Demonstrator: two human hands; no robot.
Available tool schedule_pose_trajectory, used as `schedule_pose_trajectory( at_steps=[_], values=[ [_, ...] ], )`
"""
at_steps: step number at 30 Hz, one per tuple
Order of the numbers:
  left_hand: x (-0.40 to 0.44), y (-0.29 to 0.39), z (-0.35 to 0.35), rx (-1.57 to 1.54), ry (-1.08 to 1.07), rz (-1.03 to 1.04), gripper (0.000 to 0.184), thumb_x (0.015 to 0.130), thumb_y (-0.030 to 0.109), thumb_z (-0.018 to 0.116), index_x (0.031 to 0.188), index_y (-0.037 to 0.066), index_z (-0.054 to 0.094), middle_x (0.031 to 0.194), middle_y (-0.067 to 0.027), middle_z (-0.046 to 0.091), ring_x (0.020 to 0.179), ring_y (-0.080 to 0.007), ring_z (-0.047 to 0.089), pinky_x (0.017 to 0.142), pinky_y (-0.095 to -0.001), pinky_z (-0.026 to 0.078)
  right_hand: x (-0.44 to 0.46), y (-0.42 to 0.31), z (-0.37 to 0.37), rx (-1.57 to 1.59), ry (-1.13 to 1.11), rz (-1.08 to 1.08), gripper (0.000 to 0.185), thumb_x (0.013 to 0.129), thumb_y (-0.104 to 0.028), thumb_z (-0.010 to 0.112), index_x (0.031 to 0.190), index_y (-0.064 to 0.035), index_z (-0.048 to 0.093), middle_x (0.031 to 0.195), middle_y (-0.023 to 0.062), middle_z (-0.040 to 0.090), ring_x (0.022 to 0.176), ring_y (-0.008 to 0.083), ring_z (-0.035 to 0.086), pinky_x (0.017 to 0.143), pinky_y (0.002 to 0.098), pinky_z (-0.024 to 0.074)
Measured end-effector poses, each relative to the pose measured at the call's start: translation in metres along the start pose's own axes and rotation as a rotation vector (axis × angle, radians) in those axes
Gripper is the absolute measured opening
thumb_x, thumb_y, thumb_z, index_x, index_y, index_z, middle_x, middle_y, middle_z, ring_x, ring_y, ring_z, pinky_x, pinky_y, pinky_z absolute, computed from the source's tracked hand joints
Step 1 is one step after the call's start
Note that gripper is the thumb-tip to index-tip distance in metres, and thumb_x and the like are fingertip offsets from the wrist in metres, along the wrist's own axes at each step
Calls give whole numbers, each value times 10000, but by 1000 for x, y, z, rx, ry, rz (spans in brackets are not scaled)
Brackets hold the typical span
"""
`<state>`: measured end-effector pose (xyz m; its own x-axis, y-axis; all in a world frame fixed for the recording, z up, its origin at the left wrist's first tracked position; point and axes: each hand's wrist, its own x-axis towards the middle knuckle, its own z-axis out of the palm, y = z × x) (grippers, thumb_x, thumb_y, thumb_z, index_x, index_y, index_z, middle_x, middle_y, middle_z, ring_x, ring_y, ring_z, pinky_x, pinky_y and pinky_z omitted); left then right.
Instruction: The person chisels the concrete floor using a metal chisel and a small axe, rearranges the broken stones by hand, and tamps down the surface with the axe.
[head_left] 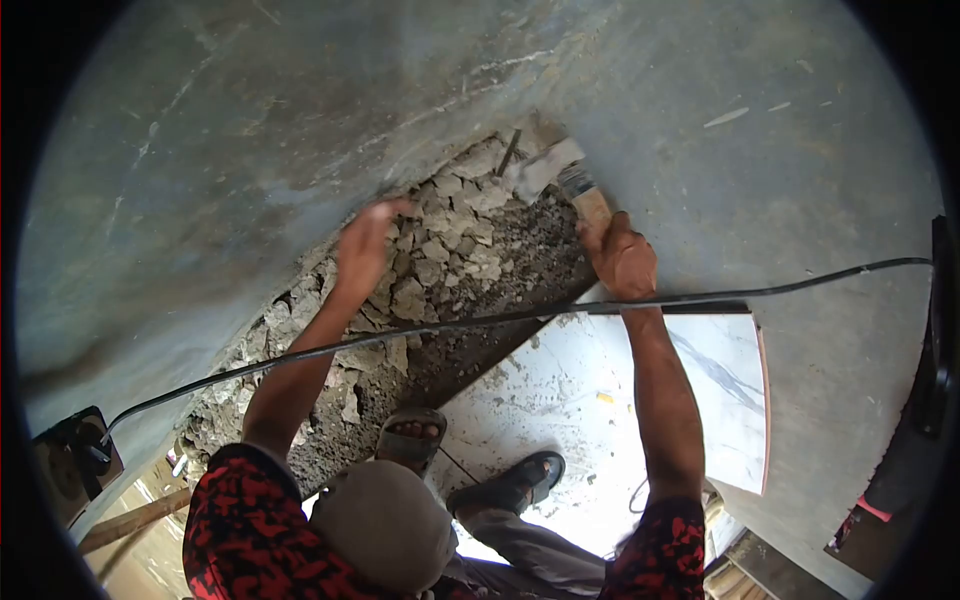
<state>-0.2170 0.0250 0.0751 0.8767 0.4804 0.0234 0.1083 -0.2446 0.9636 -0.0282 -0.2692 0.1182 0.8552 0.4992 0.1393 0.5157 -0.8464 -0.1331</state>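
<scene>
My right hand [625, 262] is closed around the wooden handle of a hand tool [592, 205]. The tool has a dark band below its broad, pale, dusty head, which is set crosswise and meets the far right end of the rubble; its exact kind is unclear. Over the left side of the broken grey rubble [430, 270] hovers my left hand [365, 245], somewhat blurred, with a finger stretched to the right and nothing visible in it. Beside the tool's head, a thin dark rod [508, 153] sticks up from the broken pieces.
A black cable [520, 316] crosses the view over both forearms to a socket box [88, 455] at left. Grey walls [760, 150] enclose the rubble. Two sandalled feet [515, 482] stand near a white marbled slab [540, 400]. A grey cap [385, 525] fills the bottom.
</scene>
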Motion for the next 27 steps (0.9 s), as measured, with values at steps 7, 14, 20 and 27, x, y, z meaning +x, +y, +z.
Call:
schedule_pose_trajectory(
  at_steps=[7, 14, 20, 27],
  values=[
    [-141, -42, 15, -347, -1, -355, 411, 1016, 352, 398, 828, 26, 564, 800, -73, 631, 762, -156, 616, 747, -323, 486, -81, -67, 25, 85, -757, -242, 665, 818, -562, 591, 1226, -43, 516, 1031, 220, 649, 1029, 392, 616, 885, 544, 458],
    [-222, -46, -1, -450, -183, -546, 415, 1000, 389, 436, 890, 11, 568, 788, -89, 626, 739, -164, 620, 711, -316, 503, -4, -74, 11, 221, 29, 6, 431, 875, -396, 611, 940, 3, 461, 611, 237, 617, 544, 421, 634, 461, 486, 515],
    [-213, -37, 8, -513, -97, -594, 410, 996, 395, 448, 894, 14, 565, 782, -81, 622, 724, -155, 617, 683, -304, 505, -33, -97, -18, 129, -294, -173, 475, 845, -449, 628, 950, -1, 511, 725, 220, 656, 662, 380, 673, 587, 475, 548],
    [-165, -83, 18, -629, 157, -573, 351, 996, 367, 462, 886, 54, 577, 779, -59, 622, 696, -142, 610, 662, -292, 502, -56, -50, 36, -114, -380, -232, 496, 841, -494, 602, 960, -17, 541, 787, 217, 667, 750, 360, 684, 685, 480, 553]
  ],
)
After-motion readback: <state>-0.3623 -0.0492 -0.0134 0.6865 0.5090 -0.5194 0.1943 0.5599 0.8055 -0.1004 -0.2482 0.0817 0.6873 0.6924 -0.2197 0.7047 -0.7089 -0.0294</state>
